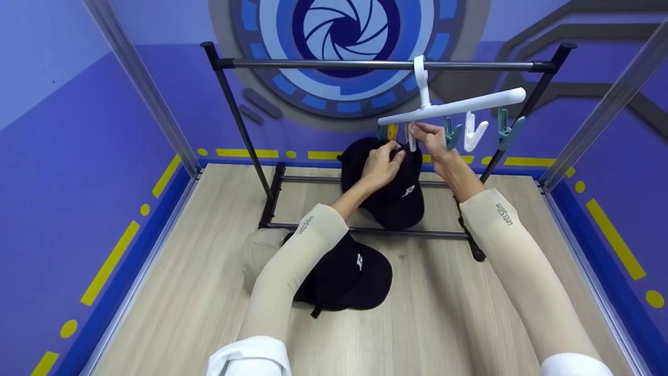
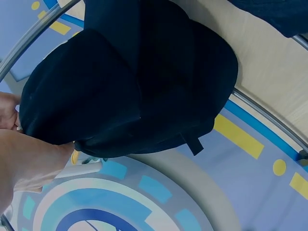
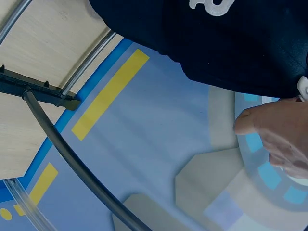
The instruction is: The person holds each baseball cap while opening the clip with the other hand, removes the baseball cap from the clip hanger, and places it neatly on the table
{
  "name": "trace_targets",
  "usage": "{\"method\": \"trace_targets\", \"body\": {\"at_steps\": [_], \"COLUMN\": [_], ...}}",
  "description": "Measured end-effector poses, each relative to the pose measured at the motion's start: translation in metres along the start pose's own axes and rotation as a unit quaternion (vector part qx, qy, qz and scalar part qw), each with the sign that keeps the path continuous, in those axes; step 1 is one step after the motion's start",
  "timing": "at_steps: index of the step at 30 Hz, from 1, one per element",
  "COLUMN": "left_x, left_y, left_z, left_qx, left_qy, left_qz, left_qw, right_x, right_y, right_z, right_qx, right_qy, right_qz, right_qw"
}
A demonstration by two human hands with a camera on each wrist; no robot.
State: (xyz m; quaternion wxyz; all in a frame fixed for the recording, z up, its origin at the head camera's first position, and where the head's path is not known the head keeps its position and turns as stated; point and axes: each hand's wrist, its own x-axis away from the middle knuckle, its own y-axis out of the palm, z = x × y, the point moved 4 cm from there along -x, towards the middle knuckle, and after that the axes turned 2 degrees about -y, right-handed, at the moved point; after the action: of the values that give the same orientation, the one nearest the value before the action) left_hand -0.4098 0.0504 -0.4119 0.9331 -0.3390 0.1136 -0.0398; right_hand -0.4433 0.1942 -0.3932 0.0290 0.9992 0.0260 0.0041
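Head view: black cap hung just below white clip hanger, soft cloth, bill downward. Left hand curled on cap's upper edge; right hand pinching a clip above it.

Left wrist: cap matte, domed.

Right wrist: right-hand grip unclear.
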Motion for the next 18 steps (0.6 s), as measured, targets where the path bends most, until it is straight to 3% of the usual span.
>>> {"method": "trace_targets", "body": {"at_steps": [7, 14, 18], "left_x": [0.006, 0.015, 0.021], "left_y": [0.001, 0.004, 0.006], "left_z": [-0.002, 0.000, 0.003], "left_qx": [-0.011, -0.010, -0.016], "left_qy": [-0.006, 0.020, 0.034], "left_qz": [-0.004, 0.003, -0.014], "left_qw": [0.9999, 0.9997, 0.9992], "right_x": [0.002, 0.005, 0.009], "right_y": [0.002, -0.001, -0.003], "right_z": [-0.001, -0.002, -0.005], "right_qx": [0.007, 0.017, 0.031], "right_qy": [0.006, 0.006, 0.013], "right_qz": [-0.009, -0.035, -0.059], "right_qw": [1.000, 0.999, 0.998]}}
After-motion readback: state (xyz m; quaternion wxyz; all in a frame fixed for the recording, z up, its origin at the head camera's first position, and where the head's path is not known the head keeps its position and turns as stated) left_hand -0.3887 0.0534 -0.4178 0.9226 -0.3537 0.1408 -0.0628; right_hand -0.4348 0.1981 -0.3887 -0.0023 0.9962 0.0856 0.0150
